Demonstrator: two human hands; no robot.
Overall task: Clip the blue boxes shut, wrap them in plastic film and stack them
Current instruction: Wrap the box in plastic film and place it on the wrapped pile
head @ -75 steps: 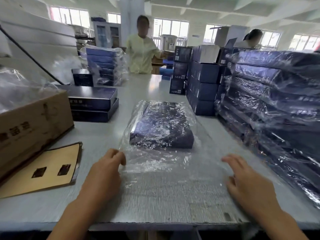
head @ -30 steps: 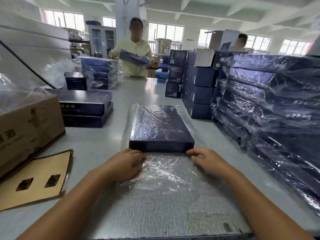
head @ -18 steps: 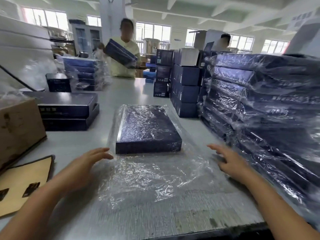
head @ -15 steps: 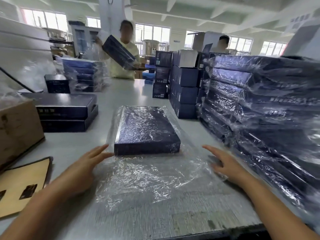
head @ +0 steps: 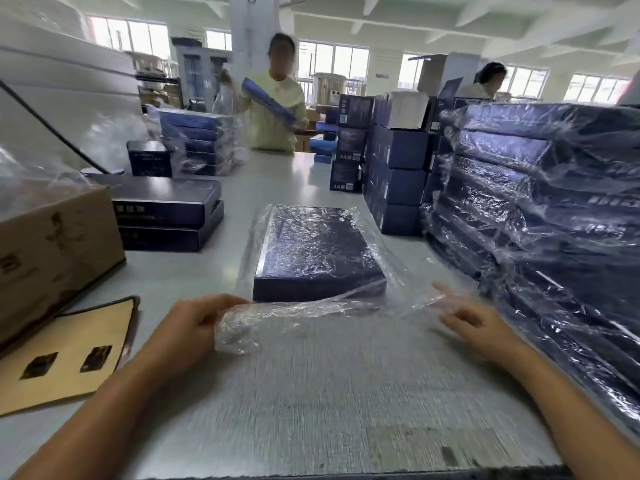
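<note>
While the blue box lies on the surface inside loose plastic film, the left hand pinches the film's bunched near edge; the right hand has fingers spread. Film likely light, limp, clingy: best held at both corners.

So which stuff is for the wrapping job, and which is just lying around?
For the job: blue box, plastic film, left hand gripping the film, right hand, wrapped stack, unwrapped boxes.
Lying about: cardboard carton, tan card sheet.
</note>
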